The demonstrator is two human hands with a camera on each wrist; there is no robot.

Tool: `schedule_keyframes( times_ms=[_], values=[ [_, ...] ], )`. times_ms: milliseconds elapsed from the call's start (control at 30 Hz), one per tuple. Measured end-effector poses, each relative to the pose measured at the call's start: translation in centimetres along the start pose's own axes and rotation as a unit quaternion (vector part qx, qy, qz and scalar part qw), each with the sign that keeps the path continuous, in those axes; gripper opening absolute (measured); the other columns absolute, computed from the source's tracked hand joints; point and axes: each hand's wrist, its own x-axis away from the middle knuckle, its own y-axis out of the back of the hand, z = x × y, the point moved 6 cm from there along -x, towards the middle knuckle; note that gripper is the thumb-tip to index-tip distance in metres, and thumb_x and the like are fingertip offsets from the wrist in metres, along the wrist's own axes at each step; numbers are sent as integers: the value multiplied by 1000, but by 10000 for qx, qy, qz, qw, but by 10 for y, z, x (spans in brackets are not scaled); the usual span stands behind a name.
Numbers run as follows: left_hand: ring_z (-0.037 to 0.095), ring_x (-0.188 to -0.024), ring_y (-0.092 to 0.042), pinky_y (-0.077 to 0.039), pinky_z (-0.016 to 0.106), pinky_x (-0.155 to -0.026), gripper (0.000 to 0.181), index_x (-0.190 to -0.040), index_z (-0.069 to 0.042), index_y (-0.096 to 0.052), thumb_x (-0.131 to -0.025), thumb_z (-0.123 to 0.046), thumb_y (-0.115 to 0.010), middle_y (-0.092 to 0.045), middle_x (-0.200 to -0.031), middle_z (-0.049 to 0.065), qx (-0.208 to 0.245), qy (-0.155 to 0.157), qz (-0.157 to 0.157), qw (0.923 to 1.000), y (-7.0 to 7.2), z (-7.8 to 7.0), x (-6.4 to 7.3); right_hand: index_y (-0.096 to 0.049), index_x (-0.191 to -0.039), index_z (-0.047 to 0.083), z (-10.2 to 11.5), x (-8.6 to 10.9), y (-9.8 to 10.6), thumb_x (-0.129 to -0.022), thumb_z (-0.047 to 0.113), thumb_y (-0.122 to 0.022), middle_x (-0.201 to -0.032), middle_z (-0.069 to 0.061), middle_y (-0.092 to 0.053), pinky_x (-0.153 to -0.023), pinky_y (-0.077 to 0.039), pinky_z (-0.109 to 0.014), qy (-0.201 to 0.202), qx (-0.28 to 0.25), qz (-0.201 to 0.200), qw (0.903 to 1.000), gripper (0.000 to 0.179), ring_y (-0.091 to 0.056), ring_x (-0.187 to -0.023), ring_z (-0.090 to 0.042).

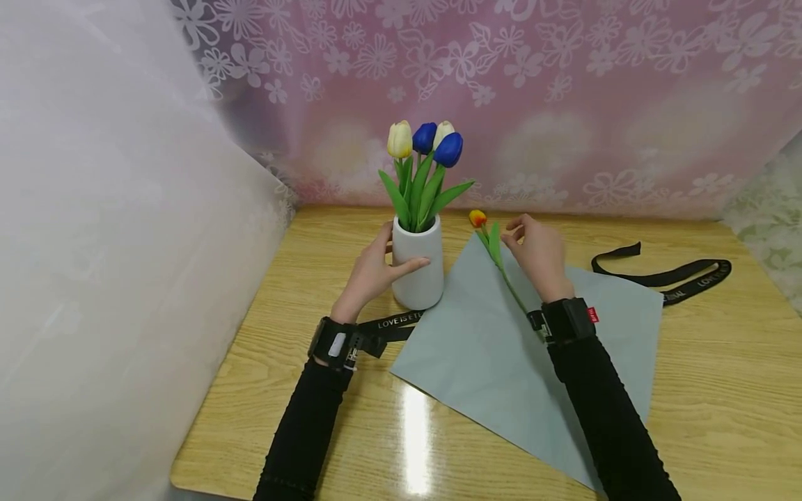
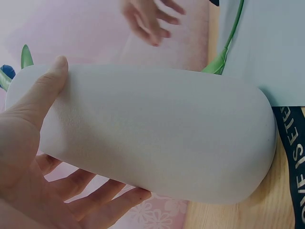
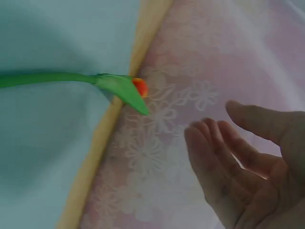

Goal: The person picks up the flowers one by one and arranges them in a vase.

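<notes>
A white vase holds cream tulips and blue tulips with green leaves. My left hand grips it from the left, the thumb across the front and the fingers around the back, as the left wrist view also shows. On a grey-blue wrapping sheet lies a single orange-yellow tulip, its bloom past the sheet's far corner. Just right of this tulip's leaf, my right hand hovers with loosely bent fingers and holds nothing. In the right wrist view, a gap separates fingers and tulip.
A black ribbon with white lettering loops out on the sheet's right, and another ribbon end shows beside the vase's base. Behind the wooden table hangs a pink flowered curtain; pale sheeting borders the left.
</notes>
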Motion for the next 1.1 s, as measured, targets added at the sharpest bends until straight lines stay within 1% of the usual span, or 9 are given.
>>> schedule_keyframes(
  times_ms=[100,200,267,400,567,800,933,1100],
  values=[
    [37,-134,-51,-50,57,-102,87,-157,-21,-31,-88,-45,-79,-47,-152,11,-2,-4,-3,10000,0,0,0,-66,-110,-2,-11,-2,-16,-98,18,-69,-94,-22,-71,-57,-46,-37,-171,141,581,9981,23,-62,-72,-32],
    [37,-134,-51,-50,57,-102,87,-157,-20,-31,-88,-45,-79,-47,-152,11,10,-16,1,10000,0,0,0,-68,-106,-2,-20,-2,-28,-96,17,-71,-94,-22,-71,-58,-48,-37,-295,286,1022,9939,21,-64,-72,-31],
    [37,-134,-52,-50,56,-102,87,-157,-21,-31,-88,-45,-79,-48,-151,10,20,-24,10,10000,0,-1,0,-68,-106,-2,-25,-1,-35,-95,16,-71,-95,-22,-71,-56,-49,-35,-380,325,1269,9907,21,-65,-68,-29],
    [36,-134,-51,-50,56,-102,86,-157,-22,-31,-88,-45,-79,-48,-151,10,64,-14,25,10000,0,-1,0,-69,-106,-4,-34,2,-45,-95,14,-71,-97,-23,-71,-50,-48,-32,-494,247,1655,9847,22,-61,-54,-22],
    [36,-133,-51,-50,56,-102,86,-156,-23,-32,-88,-46,-79,-48,-150,9,86,16,21,10000,0,1,0,-70,-106,-5,-42,5,-53,-93,13,-73,-96,-23,-72,-50,-49,-30,-521,110,1802,9822,22,-61,-49,-19],
    [36,-133,-52,-50,56,-101,87,-157,-23,-31,-88,-47,-79,-48,-150,9,49,-5,0,10000,1,1,0,-67,-111,-6,-47,7,-61,-92,8,-74,-97,-23,-70,-49,-52,-31,-792,-189,1953,9773,24,-63,-52,-21],
    [36,-133,-52,-50,56,-102,87,-157,-23,-31,-88,-46,-79,-48,-151,9,44,-17,-16,10000,1,1,0,-68,-111,-9,-47,6,-64,-92,5,-73,-96,-24,-71,-50,-53,-30,-750,-178,2020,9763,25,-64,-52,-20],
    [36,-134,-51,-49,55,-103,87,-156,-22,-32,-88,-45,-79,-48,-151,9,43,-29,-11,10000,1,0,0,-69,-112,-10,-49,7,-66,-92,5,-69,-98,-25,-72,-52,-54,-30,-742,-96,2007,9768,25,-65,-50,-19]
  ],
)
